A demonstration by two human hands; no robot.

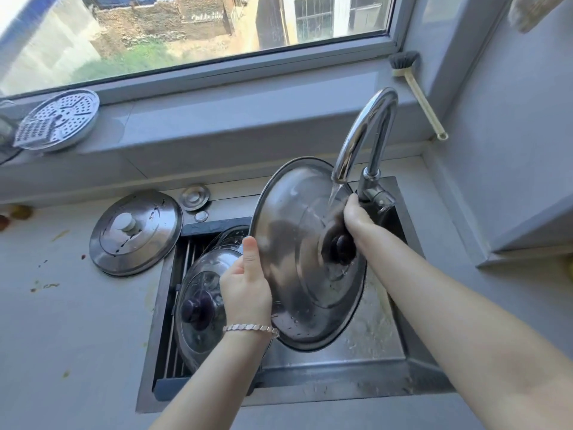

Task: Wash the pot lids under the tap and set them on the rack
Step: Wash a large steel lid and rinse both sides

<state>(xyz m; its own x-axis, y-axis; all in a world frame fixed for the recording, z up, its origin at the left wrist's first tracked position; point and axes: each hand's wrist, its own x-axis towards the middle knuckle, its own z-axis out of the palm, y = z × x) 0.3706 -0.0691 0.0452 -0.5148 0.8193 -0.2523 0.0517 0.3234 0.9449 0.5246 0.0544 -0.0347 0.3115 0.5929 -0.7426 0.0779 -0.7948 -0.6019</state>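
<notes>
Far left on the bench, just beside the sink's left edge, a steel lid w/ white knob point(135, 232) lies flat; I'd guess it's not washed yet. The rack point(185, 259) fills the sink's left side, and a glass lid point(203, 283) leans in it.

Left hand point(246, 283) grips the left rim of the big steel lid point(291, 243), thumb on the front face, fingers curled behind. That lid is held tilted over the sink's middle, knob toward me.

Right hand point(356, 217) sits at the lid's upper right rim. Its fingers are hidden and there's a dark blur below it, so I can't tell if it holds a scrubber or the rim.

Water point(336, 190) from the tap point(366, 135) hits that upper right part.

To do this well I'd hold the left grip firm, since wet steel slips. I'd turn the lid so the stream sweeps the whole face, incl. round the knob, then flip it for the underside before racking it beside the glass lid.
</notes>
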